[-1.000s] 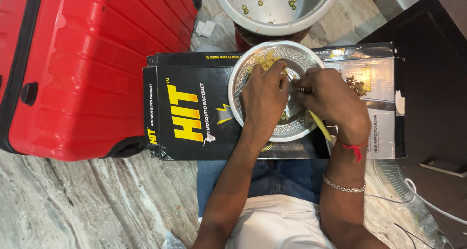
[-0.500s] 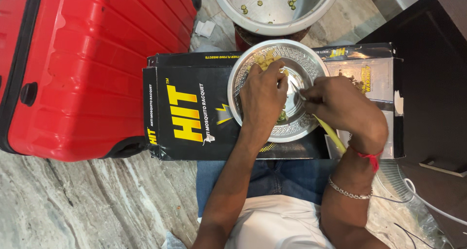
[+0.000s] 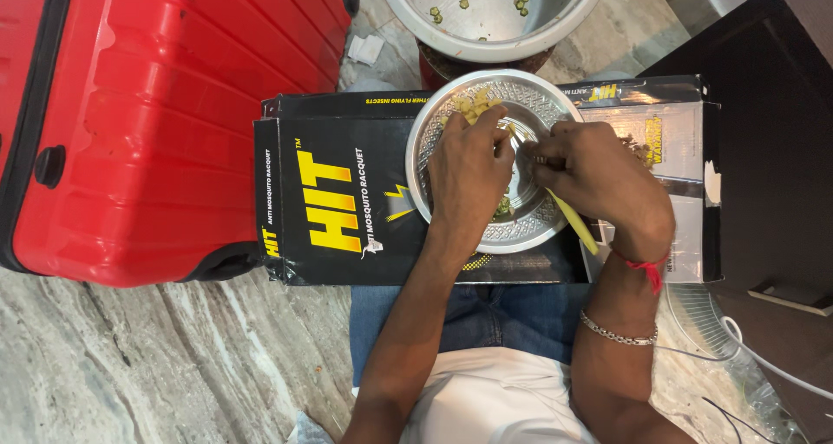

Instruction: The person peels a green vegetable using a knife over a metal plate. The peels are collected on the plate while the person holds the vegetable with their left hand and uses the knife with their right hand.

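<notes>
at the far left a red hard-shell suitcase [image 3: 156, 114] lies on the grey marble floor [image 3: 147, 366], its edge just beside a long black cardboard box [image 3: 338, 201] with yellow lettering that rests across the person's lap. above the box, near the top edge, stands a large steel pot [image 3: 495, 10] with a few small green cut pieces lying in its bottom. on the box sits a round embossed steel plate [image 3: 447, 123], with a small heap of pale yellow-green chopped bits [image 3: 470, 105] at its upper rim. the left hand [image 3: 468, 162] lies palm down over the middle of the plate, fingers curled and bunched, pressing on something under them that is hidden from view; it covers much of the plate's centre. just right of it, touching at the fingertips, the right hand [image 3: 599, 179] is closed in a fist around a knife with a yellow-green handle [image 3: 577, 223] that sticks out below the palm; the blade points toward the left hand's fingers. a red thread and a silver chain bracelet [image 3: 618, 329] sit on the right wrist. at the far right, a dark cabinet [image 3: 764, 149] stands beside the box.
</notes>
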